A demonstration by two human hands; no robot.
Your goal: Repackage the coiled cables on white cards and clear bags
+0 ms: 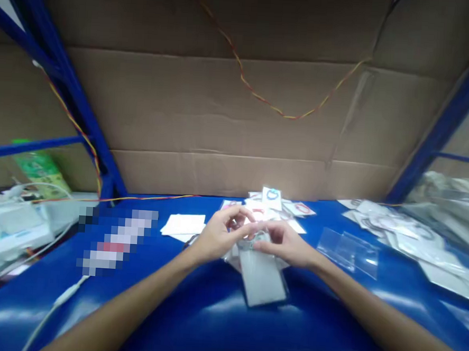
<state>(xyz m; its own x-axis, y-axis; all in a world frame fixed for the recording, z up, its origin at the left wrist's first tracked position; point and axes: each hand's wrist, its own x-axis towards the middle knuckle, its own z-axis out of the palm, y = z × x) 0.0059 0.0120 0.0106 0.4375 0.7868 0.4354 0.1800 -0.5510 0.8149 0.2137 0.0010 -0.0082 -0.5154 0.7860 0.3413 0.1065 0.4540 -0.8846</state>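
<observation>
Between my hands is a clear plastic bag with a white card in it (263,280), tilted with its lower end toward me. My right hand (291,245) is closed on the upper part of the bag, thumb in front. My left hand (218,235) is closed in a pinch at the bag's top, its thumb and fingertips close to the right fingers. What the left fingertips hold is too small and blurred to tell. Just beyond the hands lies a pile of bagged cards (271,199), some with blue or red ring shapes.
White cards (184,224) lie left of my hands on the blue table (194,321). Empty clear bags (347,251) lie to the right, then a heap of bagged pieces (406,228). A blurred-out object with a white cable (66,295) is at left. Cardboard (222,116) stands behind.
</observation>
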